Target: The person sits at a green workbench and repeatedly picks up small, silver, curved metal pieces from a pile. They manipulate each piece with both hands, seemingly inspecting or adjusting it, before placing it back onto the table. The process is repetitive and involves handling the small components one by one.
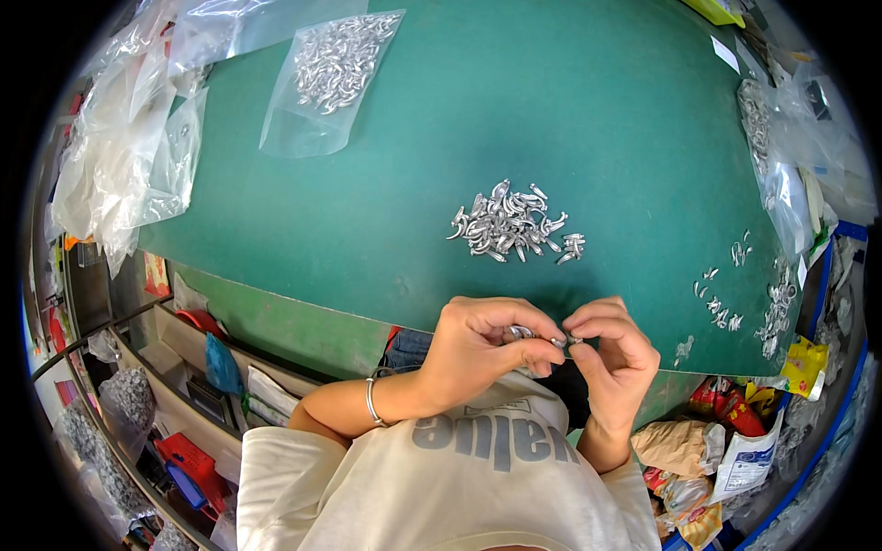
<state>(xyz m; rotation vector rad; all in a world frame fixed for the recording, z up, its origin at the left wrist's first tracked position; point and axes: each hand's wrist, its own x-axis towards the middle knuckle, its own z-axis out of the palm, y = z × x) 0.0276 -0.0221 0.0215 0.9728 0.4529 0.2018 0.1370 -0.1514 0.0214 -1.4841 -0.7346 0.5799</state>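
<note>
Both hands meet just past the near edge of the green table (pixel 634 101). My left hand (pixel 482 344) is closed around several small silver metal pieces (pixel 521 332), which show between thumb and fingers. Thumb and forefinger of my right hand (pixel 616 354) pinch a small silver metal piece (pixel 573 340) against the left fingertips; its exact shape is too small to tell. Beyond the hands lies a loose pile of curved silver metal pieces (pixel 503 222), with a small cluster (pixel 571 247) at its right side.
A clear plastic bag (pixel 308 129) with many silver pieces lies at the far left. Crumpled clear bags (pixel 129 174) cover the left edge. Scattered silver pieces (pixel 779 303) lie near the right edge. Open drawers (pixel 175 340) stand lower left; packages (pixel 680 445) sit lower right.
</note>
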